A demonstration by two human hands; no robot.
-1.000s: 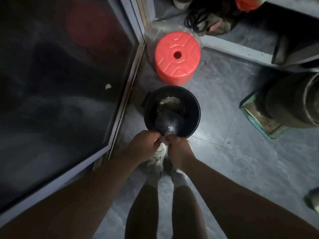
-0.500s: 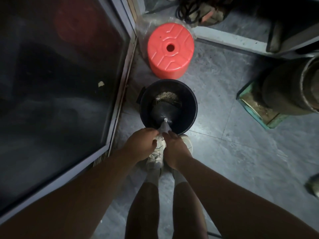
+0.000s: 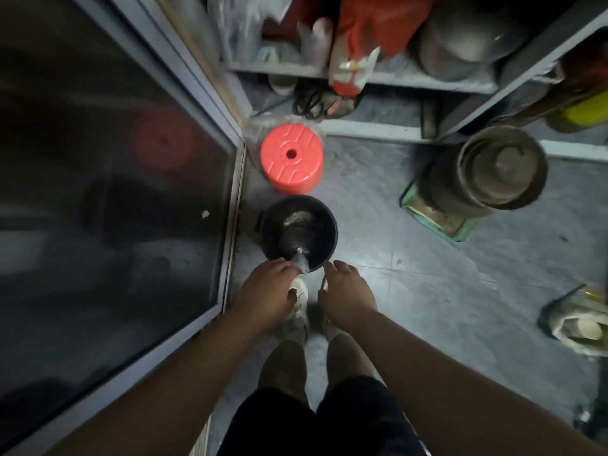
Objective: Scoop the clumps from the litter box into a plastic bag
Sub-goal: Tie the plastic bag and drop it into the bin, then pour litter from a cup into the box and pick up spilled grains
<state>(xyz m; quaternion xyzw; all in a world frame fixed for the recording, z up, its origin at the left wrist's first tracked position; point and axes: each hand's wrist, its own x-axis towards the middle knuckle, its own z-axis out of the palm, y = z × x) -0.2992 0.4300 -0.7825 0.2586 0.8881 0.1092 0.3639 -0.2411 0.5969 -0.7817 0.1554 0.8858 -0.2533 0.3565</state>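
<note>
**Bag held over the black bucket**

The plastic bag (image 3: 297,236) hangs inside the black bucket (image 3: 330,240) at the centre of the frame, its twisted neck rising at the near rim. The left hand (image 3: 265,292) pinches that neck in its grip. The right hand (image 3: 345,292) hovers just beside it, fingers loosely curled, holding nothing. A red stool (image 3: 291,158) stands just above the bucket on the grey floor (image 3: 411,291).

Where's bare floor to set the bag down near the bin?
Free: floor between the black bin, red stool and green box, and right of the right hand. Crowded: by the glass door and shelves.
</note>
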